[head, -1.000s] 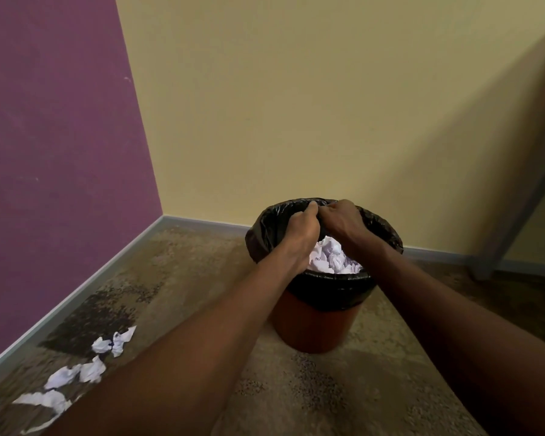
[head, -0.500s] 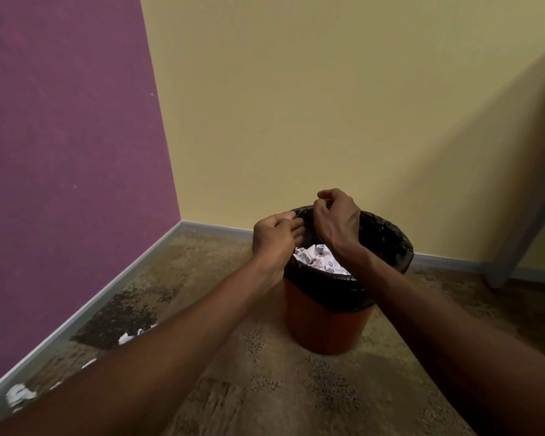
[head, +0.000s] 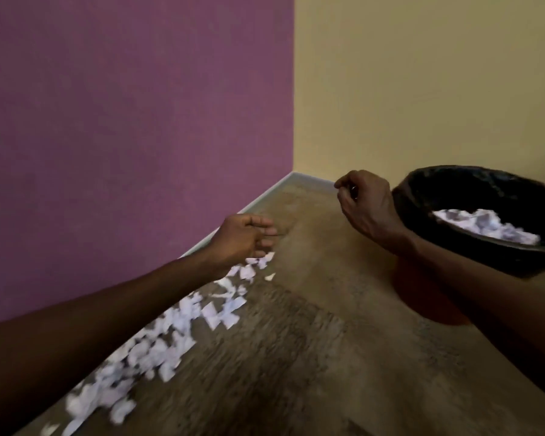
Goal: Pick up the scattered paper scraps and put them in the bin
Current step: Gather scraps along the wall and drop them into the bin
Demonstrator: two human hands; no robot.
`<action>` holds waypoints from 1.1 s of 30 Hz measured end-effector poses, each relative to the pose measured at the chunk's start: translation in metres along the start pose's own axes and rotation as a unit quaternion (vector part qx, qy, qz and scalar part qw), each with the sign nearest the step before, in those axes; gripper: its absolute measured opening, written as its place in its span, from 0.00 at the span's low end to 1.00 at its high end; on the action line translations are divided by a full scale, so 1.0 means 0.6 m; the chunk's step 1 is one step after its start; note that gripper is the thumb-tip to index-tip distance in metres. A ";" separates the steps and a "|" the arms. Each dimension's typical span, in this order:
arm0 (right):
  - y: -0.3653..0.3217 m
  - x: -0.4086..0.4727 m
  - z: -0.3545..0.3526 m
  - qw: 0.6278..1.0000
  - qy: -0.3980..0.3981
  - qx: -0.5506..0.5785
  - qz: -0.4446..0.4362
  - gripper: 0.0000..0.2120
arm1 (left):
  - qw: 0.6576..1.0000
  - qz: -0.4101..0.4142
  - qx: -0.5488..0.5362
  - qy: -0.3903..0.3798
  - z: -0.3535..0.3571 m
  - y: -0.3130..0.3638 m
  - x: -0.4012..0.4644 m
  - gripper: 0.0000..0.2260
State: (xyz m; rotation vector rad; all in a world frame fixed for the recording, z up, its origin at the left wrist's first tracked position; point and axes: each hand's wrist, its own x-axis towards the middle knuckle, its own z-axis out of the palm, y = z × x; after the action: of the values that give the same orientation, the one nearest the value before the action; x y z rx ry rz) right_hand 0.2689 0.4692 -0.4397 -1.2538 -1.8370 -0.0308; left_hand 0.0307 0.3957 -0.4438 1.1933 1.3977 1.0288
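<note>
Crumpled white scraps strewn along mottled carpet; round black-lined bin.

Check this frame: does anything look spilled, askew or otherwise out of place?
Yes. White paper scraps lie strewn in a band on the carpet along the purple wall, outside the bin, which already holds crumpled paper. The bin's tilt may be only lens distortion.
</note>
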 end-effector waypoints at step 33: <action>-0.420 -0.322 0.543 0.705 -0.628 -0.048 -0.326 0.64 | 0.836 -0.319 0.353 0.273 -0.363 -0.558 -0.351 0.70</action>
State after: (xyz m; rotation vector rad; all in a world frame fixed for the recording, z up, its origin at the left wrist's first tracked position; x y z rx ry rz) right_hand -0.1133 0.3550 -0.6587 -0.5107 -3.4381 0.4600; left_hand -0.2287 0.1356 -0.7059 0.7942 2.5594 0.3546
